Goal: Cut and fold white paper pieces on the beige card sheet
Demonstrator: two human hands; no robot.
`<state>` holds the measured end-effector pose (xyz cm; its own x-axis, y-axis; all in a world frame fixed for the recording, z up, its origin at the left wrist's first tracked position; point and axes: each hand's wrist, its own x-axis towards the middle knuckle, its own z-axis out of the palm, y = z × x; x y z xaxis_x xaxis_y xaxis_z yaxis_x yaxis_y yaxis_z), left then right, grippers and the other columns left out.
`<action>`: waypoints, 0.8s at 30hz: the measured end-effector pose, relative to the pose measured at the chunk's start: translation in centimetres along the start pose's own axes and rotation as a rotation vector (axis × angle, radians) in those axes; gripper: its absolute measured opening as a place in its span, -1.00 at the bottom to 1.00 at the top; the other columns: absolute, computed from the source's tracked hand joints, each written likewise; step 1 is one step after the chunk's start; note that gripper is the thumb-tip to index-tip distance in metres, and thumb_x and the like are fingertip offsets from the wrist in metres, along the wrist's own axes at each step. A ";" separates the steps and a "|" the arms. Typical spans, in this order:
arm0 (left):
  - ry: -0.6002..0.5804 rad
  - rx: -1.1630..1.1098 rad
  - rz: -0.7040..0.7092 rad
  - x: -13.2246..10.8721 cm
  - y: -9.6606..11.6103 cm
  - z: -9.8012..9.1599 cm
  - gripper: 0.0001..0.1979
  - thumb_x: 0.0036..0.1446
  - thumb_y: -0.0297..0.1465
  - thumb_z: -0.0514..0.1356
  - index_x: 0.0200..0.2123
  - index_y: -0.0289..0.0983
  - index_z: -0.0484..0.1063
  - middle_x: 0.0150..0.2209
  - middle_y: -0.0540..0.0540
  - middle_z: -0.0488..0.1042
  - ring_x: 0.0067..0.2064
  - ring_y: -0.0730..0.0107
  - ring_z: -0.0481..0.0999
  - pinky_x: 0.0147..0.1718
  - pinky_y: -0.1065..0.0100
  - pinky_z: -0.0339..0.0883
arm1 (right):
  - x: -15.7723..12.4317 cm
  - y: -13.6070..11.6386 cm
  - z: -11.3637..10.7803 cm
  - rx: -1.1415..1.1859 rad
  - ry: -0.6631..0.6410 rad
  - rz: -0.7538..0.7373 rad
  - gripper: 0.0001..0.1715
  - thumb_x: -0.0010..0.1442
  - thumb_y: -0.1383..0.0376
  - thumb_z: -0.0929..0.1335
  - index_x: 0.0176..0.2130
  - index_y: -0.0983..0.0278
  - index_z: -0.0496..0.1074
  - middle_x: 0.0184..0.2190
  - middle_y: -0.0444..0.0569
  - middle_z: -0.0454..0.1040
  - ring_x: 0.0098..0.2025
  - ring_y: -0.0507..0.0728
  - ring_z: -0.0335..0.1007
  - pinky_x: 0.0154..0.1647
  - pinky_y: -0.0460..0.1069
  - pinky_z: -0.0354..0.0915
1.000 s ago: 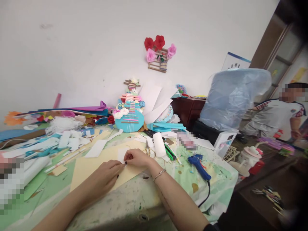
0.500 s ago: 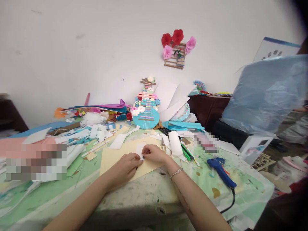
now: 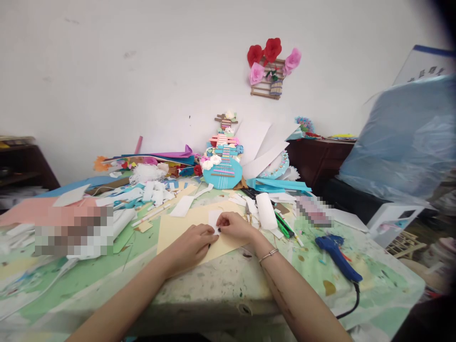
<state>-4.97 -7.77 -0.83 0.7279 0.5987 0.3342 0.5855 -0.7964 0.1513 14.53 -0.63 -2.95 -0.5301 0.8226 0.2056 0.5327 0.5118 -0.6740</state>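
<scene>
A small piece of white paper point(image 3: 213, 216) lies over a pale yellow sheet point(image 3: 174, 229) at the front middle of the table. My right hand point(image 3: 237, 226) bends over the white paper's right side, fingers curled and pinched on it. From the left, my left hand point(image 3: 192, 243) rests on the yellow sheet, and its thumb and forefinger close on the lower edge of the same white paper. The fingertips of both hands nearly meet there. Part of the white paper is covered by the fingers.
Right of my hands are a white roll point(image 3: 266, 211), a green cutter point(image 3: 282, 224) and a blue glue gun point(image 3: 338, 259) with its cord. Paper scraps point(image 3: 153, 190) crowd the left. A blue paper instrument model point(image 3: 223, 173) stands at the back.
The whole view has shifted, so things sit a little further right in the picture. Both hands stay at the white paper, with hardly any change in their hold.
</scene>
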 end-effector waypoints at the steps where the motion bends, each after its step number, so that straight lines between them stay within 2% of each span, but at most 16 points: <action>1: 0.005 0.003 0.006 0.0 0.0 0.0 -0.66 0.14 -0.50 -0.06 -0.08 -0.16 0.39 -0.11 -0.13 0.37 -0.10 0.27 0.34 -0.09 0.26 0.21 | 0.0 0.0 0.0 -0.012 -0.005 -0.004 -0.82 -0.04 0.46 0.29 -0.36 0.32 0.43 -0.49 -0.14 0.39 -0.44 -0.03 0.28 -0.45 -0.15 0.16; 15: 0.015 -0.014 0.049 0.1 -0.1 0.0 -0.66 0.15 -0.50 -0.06 -0.09 -0.16 0.39 -0.14 -0.11 0.41 -0.08 0.29 0.36 -0.07 0.26 0.21 | -0.2 -1.1 -0.4 -0.106 -0.002 -0.041 -0.91 -0.07 0.46 0.32 -0.48 0.35 0.44 -0.45 -0.10 0.36 -0.42 -0.02 0.23 -0.39 -0.13 0.14; 24: 0.025 -0.033 0.016 -0.2 -0.3 0.1 -0.67 0.14 -0.50 -0.06 -0.10 -0.18 0.39 -0.12 -0.12 0.41 -0.07 0.27 0.36 -0.06 0.25 0.21 | -0.1 -0.5 -0.2 -0.147 0.043 -0.019 -0.91 -0.05 0.44 0.32 -0.45 0.35 0.44 -0.38 -0.06 0.32 -0.35 0.01 0.24 -0.34 -0.12 0.15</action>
<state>-5.23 -7.62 -1.06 0.7277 0.5837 0.3603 0.5615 -0.8086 0.1759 14.45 -0.95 -2.47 -0.5143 0.8204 0.2499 0.6152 0.5559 -0.5591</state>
